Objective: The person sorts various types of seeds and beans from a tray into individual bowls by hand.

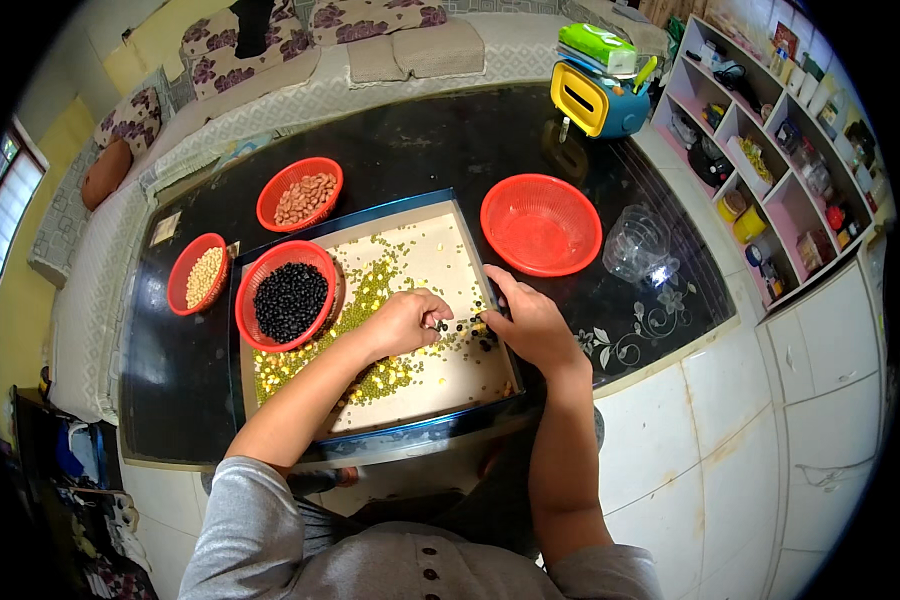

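A shallow blue-edged box (450, 405) lies before me, its pale floor strewn with green mung beans (375, 281) and yellow corn kernels (397, 371). My left hand (405, 322) is over the middle of it, fingers curled, with a few black beans (442, 326) between thumb and fingertips. More black beans (486, 343) are scattered near the right wall. My right hand (532, 322) rests at that wall, thumb and forefinger apart; its other fingers are partly hidden. A red plastic basket of black beans (291, 302) stands in the box's left part.
Beyond the box is a red basket of peanuts (305, 199). A red basket of pale yellow beans (204, 277) stands left. To the right are an empty red basket (540, 225) and a clear plastic container (636, 241). A tissue box (600, 101) sits at the black table's (435, 142) far corner.
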The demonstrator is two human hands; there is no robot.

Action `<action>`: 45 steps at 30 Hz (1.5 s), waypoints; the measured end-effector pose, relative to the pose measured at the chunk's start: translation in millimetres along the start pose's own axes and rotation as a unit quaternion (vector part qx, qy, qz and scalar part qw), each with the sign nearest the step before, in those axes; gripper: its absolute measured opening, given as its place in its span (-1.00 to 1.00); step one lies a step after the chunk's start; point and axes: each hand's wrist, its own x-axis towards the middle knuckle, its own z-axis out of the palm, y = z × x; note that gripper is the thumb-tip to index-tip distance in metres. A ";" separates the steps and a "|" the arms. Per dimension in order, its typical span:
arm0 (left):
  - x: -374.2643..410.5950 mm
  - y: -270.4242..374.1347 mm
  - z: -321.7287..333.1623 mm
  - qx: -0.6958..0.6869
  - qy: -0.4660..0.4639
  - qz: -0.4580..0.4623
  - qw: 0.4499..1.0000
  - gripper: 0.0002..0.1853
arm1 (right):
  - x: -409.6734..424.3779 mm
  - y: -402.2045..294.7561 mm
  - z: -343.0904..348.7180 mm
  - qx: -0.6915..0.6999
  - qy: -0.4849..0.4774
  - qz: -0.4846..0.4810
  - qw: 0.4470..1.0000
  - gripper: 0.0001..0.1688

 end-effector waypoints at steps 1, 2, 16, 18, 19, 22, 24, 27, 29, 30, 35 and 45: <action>-0.6 -0.6 0.3 0.002 0.004 -0.001 1.000 -0.70 | -0.1 0.9 0.6 -0.004 0.002 -0.002 1.000 -0.34; -1.1 -0.9 0.5 0.003 0.008 -0.002 1.000 -0.70 | -0.1 1.5 0.7 -0.002 0.003 -0.007 1.000 -0.33; -7.6 11.5 -6.6 0.037 0.014 0.005 0.999 -0.72 | -1.6 2.9 1.3 -0.002 0.004 0.000 1.000 -0.31; -3.5 17.0 -6.7 0.036 0.006 0.024 0.999 -0.73 | -1.4 2.1 1.2 -0.006 0.003 0.002 1.000 -0.31; -1.9 14.2 -4.8 0.043 0.003 0.040 0.998 -0.74 | -1.0 1.2 1.2 -0.007 0.002 0.001 1.000 -0.30; 4.1 5.1 1.3 0.060 -0.007 0.070 0.996 -0.76 | 0.0 -0.9 1.0 -0.004 -0.004 0.006 1.000 -0.30; 7.6 4.0 2.1 0.068 -0.013 0.069 0.995 -0.78 | 0.3 -0.2 1.3 -0.008 -0.004 0.007 1.000 -0.31; 14.3 4.4 3.2 0.082 -0.020 0.060 0.995 -0.81 | -0.4 -0.1 0.8 -0.006 -0.005 0.006 1.000 -0.31; 14.2 3.2 6.2 0.084 0.004 0.083 0.993 -0.83 | -0.5 0.0 1.0 -0.003 -0.005 0.006 1.000 -0.31; 14.9 3.7 7.3 0.083 0.016 0.096 0.992 -0.84 | -1.1 0.4 1.1 -0.003 -0.004 0.008 1.000 -0.31; 17.3 4.2 7.0 0.073 -0.001 0.080 0.994 -0.88 | -0.4 -0.9 1.1 -0.004 -0.010 0.017 1.000 -0.29; -10.0 10.5 -18.1 -0.034 0.005 -0.012 0.999 -0.88 | 5.3 -16.4 -4.1 -0.028 -0.060 0.072 0.995 -0.22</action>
